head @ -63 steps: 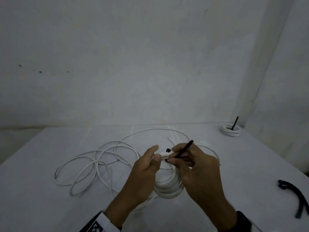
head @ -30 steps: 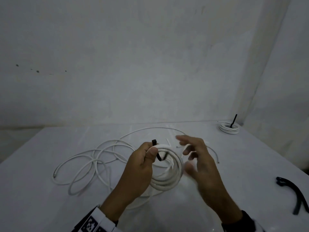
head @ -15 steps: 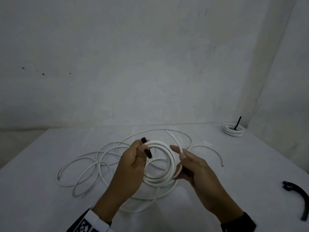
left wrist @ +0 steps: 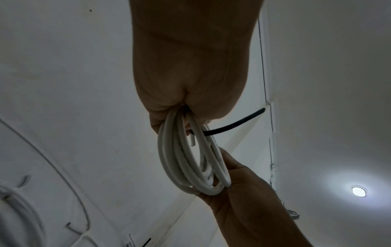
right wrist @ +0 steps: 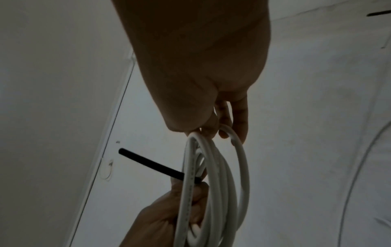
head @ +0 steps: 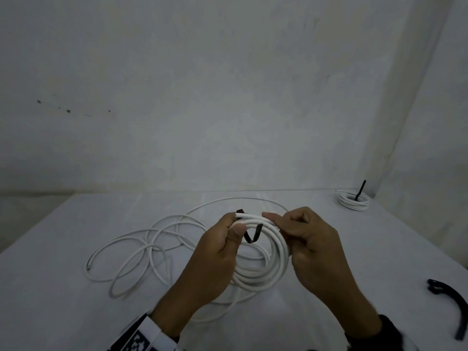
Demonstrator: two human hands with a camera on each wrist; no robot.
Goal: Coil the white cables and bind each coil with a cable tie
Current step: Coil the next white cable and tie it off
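A coil of white cable (head: 263,252) is held upright above the counter (head: 63,300) between 2 hands. The left hand (head: 215,252) is curled around the coil's near-left side, a black cable tie (head: 252,233) pinned under its thumb; the right hand (head: 311,247) is closed on the opposite side, fingertips pinching the top strands. The cable appears light, smooth and springy, likely to unwind if released, so it is best gripped across all loops at once. Beyond the left hand, loose cable (head: 141,249) is sprawled; a tied coil (head: 354,200) is seen far beyond the right hand.
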